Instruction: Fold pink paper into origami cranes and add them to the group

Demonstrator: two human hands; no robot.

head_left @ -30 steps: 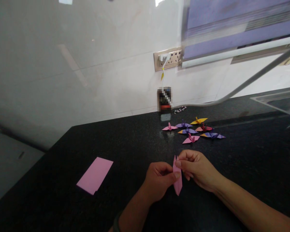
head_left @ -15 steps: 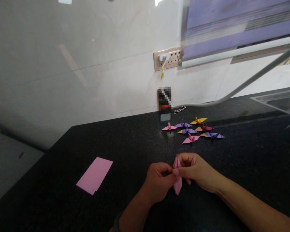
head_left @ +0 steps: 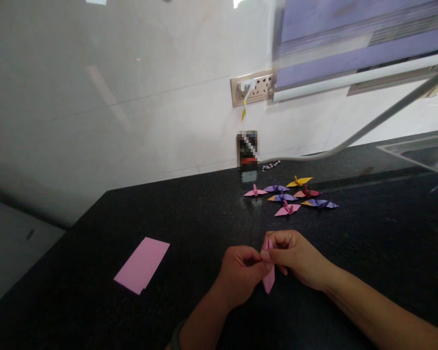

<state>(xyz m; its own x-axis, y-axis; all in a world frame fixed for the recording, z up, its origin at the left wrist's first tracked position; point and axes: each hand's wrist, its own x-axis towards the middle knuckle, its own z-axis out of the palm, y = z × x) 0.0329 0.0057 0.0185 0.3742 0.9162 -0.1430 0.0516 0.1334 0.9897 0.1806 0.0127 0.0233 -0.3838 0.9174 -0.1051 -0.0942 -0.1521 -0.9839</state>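
A folded piece of pink origami paper point(head_left: 269, 281) stands on end between my hands, long and narrow with a pointed lower tip. My left hand point(head_left: 241, 272) pinches it from the left side, thumb and forefinger at its middle. From the right, my right hand point(head_left: 294, 255) grips its upper part, the thumb across the front and fingers curled behind. The fingers hide much of the paper's middle and top. Beyond the hands sit several folded paper cranes, among them a pink crane point(head_left: 287, 209), a yellow crane point(head_left: 299, 182) and a red crane point(head_left: 308, 193).
Flat pink paper sheets point(head_left: 142, 266) lie to the left on the black countertop point(head_left: 190, 214). Near the wall stands a blurred-out dark object point(head_left: 248, 150) beside a beaded string point(head_left: 270, 166). A grey hose point(head_left: 314, 157) runs rightward; a sink edge point(head_left: 409, 150) is at far right.
My fingers have shifted slightly on the pink paper, with the right thumb now covering more of its upper part. The cranes and the flat sheets stay in place.
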